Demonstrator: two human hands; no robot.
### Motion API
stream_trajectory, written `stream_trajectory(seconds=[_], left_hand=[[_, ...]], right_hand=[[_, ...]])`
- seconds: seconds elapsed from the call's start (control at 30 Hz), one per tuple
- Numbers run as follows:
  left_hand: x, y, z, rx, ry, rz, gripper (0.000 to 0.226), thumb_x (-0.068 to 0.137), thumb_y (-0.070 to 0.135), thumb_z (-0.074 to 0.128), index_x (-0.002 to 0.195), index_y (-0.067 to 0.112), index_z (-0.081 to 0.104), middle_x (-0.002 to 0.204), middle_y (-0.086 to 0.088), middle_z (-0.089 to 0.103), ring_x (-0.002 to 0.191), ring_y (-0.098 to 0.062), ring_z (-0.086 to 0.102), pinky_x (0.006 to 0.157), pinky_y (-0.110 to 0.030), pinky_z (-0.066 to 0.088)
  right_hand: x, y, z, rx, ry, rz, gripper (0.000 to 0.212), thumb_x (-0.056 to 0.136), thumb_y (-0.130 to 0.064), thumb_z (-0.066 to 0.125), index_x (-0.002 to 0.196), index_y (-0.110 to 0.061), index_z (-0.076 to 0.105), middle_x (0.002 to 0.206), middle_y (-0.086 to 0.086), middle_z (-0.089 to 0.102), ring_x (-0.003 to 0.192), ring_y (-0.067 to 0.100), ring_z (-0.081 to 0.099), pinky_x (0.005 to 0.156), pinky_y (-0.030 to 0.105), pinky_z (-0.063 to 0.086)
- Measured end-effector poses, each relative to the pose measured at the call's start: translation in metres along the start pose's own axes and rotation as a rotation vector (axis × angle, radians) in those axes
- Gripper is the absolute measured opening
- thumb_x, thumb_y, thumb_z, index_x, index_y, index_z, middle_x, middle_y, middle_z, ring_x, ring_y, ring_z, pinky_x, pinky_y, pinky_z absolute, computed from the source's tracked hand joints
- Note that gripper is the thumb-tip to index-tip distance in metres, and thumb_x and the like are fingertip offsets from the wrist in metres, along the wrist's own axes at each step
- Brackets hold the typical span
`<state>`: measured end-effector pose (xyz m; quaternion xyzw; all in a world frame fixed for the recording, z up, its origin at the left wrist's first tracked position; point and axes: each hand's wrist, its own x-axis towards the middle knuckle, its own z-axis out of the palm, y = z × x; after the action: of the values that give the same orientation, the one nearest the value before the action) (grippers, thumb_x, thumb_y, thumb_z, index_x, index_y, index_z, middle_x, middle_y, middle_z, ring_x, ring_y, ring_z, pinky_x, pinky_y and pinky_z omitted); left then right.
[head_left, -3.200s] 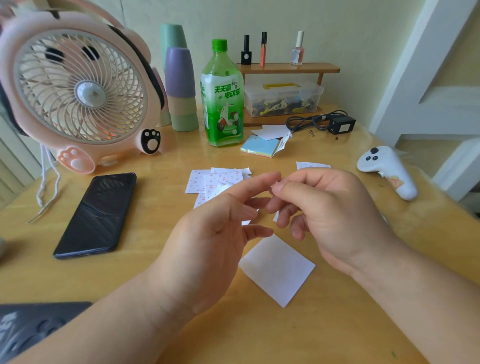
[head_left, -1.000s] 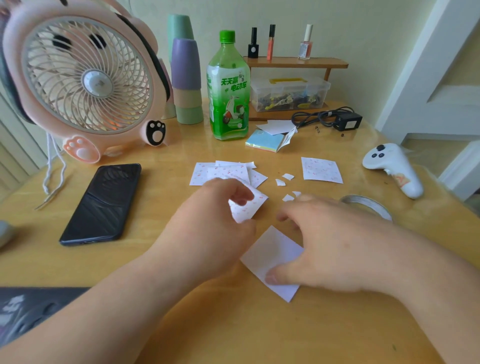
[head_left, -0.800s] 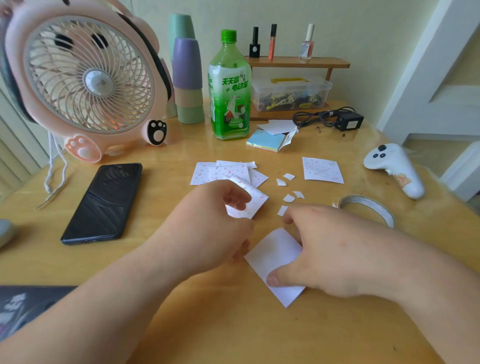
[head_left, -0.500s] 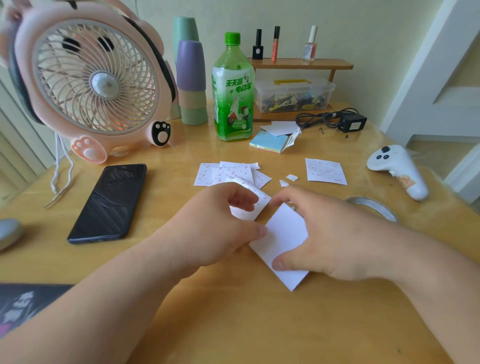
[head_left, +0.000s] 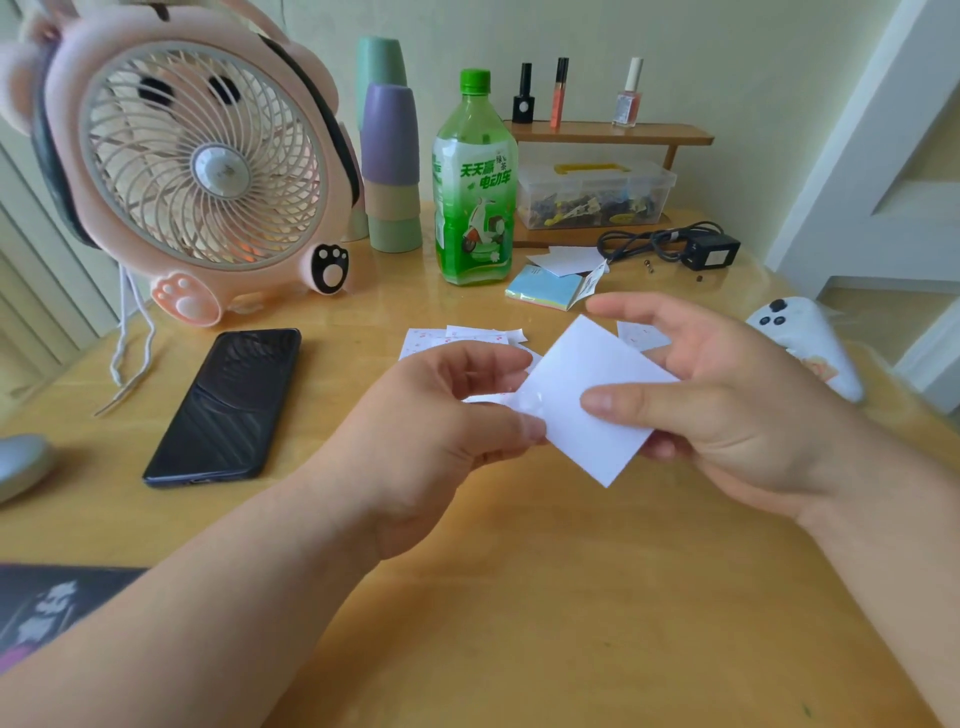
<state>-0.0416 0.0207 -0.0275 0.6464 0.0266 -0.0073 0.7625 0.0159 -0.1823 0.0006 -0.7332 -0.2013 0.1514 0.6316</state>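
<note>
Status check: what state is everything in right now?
white paper square: off the table, held by both hands.
left hand: pinches its left corner.
right hand: grips its right side, thumb on top.
green bottle: upright, capped.
phone: lying flat, screen dark.
plastic box: lid on.
cups: stacked upside down.
fan: upright.

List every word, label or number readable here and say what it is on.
"天天赢" and "电动车": label of the green bottle.
Beside them, small characters: too small to read.
On the black charger, a sticker: too small to read.
On the note pad, a tag: blurred.
On the white paper: nothing written on the side shown.
</note>
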Motion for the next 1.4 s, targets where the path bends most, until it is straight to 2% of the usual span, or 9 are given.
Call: stream_trajectory(seconds=[0.17, 0.27, 0.37, 0.53, 0.77, 0.93, 1.03, 1.13, 1.4], left_hand=[[0.001, 0.002, 0.001, -0.17, 0.007, 0.009, 0.055, 0.061, -0.007, 0.074, 0.114, 0.005, 0.068, 0.098, -0.005, 0.074, 0.079, -0.022, 0.07, 0.07, -0.028, 0.056], [0.0, 0.004, 0.002, -0.238, -0.005, 0.018, 0.056, 0.06, -0.01, 0.072, 0.114, 0.004, 0.067, 0.098, -0.007, 0.072, 0.079, -0.021, 0.07, 0.07, -0.025, 0.057], [0.0, 0.006, 0.004, -0.304, 0.026, 0.051, 0.05, 0.061, -0.008, 0.071, 0.11, 0.005, 0.069, 0.092, -0.005, 0.069, 0.074, -0.017, 0.069, 0.065, -0.024, 0.055], [0.003, 0.007, 0.002, -0.237, 0.108, 0.125, 0.044, 0.06, -0.005, 0.076, 0.101, 0.009, 0.072, 0.087, 0.0, 0.07, 0.074, -0.018, 0.069, 0.069, -0.026, 0.056], [0.0, 0.007, 0.003, -0.102, 0.105, 0.146, 0.048, 0.059, -0.002, 0.077, 0.105, 0.013, 0.072, 0.095, 0.003, 0.073, 0.074, -0.019, 0.067, 0.079, -0.036, 0.054], [-0.001, 0.006, 0.005, -0.087, 0.11, 0.14, 0.049, 0.058, -0.002, 0.077, 0.104, 0.013, 0.072, 0.095, 0.004, 0.074, 0.075, -0.02, 0.068, 0.086, -0.043, 0.053], [-0.002, 0.004, 0.008, -0.087, 0.153, 0.148, 0.045, 0.057, 0.001, 0.08, 0.097, 0.02, 0.076, 0.097, 0.004, 0.075, 0.081, -0.022, 0.07, 0.097, -0.051, 0.051], [-0.003, 0.001, 0.013, -0.101, 0.202, 0.151, 0.04, 0.056, 0.004, 0.083, 0.091, 0.024, 0.078, 0.1, 0.002, 0.075, 0.08, -0.021, 0.07, 0.09, -0.047, 0.051], [-0.003, 0.005, 0.014, -0.343, 0.189, 0.114, 0.041, 0.068, -0.005, 0.081, 0.105, 0.007, 0.069, 0.088, -0.005, 0.069, 0.074, -0.02, 0.072, 0.072, -0.031, 0.059]], right_hand=[[0.001, 0.001, 0.003, 0.075, 0.097, -0.074, 0.052, 0.081, 0.002, 0.073, 0.127, -0.019, 0.058, 0.071, 0.012, 0.07, 0.048, 0.017, 0.051, 0.038, 0.023, 0.032], [-0.003, -0.002, 0.006, -0.093, 0.143, -0.161, 0.046, 0.083, 0.003, 0.075, 0.12, -0.024, 0.063, 0.074, 0.005, 0.075, 0.051, 0.017, 0.059, 0.042, 0.024, 0.042], [-0.008, -0.001, 0.008, -0.273, 0.181, -0.309, 0.046, 0.079, -0.01, 0.082, 0.115, -0.034, 0.064, 0.086, -0.004, 0.079, 0.071, 0.023, 0.073, 0.061, 0.043, 0.061], [-0.011, 0.0, 0.01, -0.245, 0.175, -0.409, 0.045, 0.076, -0.013, 0.074, 0.113, -0.036, 0.064, 0.09, -0.004, 0.078, 0.074, 0.023, 0.073, 0.063, 0.046, 0.061], [-0.007, 0.001, 0.006, -0.143, 0.201, -0.41, 0.044, 0.077, -0.011, 0.074, 0.116, -0.028, 0.063, 0.091, 0.007, 0.078, 0.079, 0.03, 0.072, 0.068, 0.047, 0.059], [-0.003, 0.001, 0.009, 0.04, 0.235, -0.357, 0.049, 0.082, 0.0, 0.078, 0.12, -0.025, 0.059, 0.082, 0.004, 0.078, 0.068, 0.019, 0.07, 0.055, 0.026, 0.052], [0.0, 0.005, 0.017, 0.25, 0.278, -0.217, 0.064, 0.069, -0.008, 0.085, 0.126, -0.021, 0.058, 0.085, 0.001, 0.078, 0.078, 0.017, 0.073, 0.062, 0.027, 0.054], [0.002, 0.011, 0.028, 0.372, 0.211, -0.087, 0.051, 0.07, -0.008, 0.084, 0.119, -0.013, 0.067, 0.1, 0.004, 0.077, 0.088, 0.021, 0.074, 0.067, 0.031, 0.055], [0.001, 0.022, 0.036, 0.182, 0.4, -0.181, 0.022, 0.067, -0.019, 0.076, 0.087, -0.008, 0.075, 0.077, 0.004, 0.074, 0.062, 0.02, 0.064, 0.047, 0.028, 0.045]])
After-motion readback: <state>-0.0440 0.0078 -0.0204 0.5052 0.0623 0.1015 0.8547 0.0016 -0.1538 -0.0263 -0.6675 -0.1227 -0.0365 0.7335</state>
